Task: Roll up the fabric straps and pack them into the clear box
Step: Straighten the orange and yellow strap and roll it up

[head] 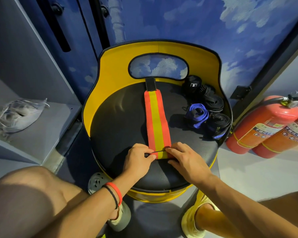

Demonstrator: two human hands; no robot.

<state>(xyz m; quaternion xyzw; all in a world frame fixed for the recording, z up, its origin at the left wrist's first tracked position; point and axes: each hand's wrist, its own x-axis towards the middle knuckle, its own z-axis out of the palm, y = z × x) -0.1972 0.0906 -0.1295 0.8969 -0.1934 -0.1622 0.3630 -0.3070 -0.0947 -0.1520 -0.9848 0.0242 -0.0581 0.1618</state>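
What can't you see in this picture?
Head view:
- The clear box: nowhere in frame.
- Near end of the orange and yellow strap: covered by the left hand and right hand.
- The black straps: too dark and overlapped to count.
- The fire extinguisher labels: too blurred to read.

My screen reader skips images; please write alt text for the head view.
The left hand and right hand pinch the folded near end of an orange-and-yellow strap lying flat on a black seat. A rolled blue strap and black straps sit at the seat's right, fire extinguishers beyond.
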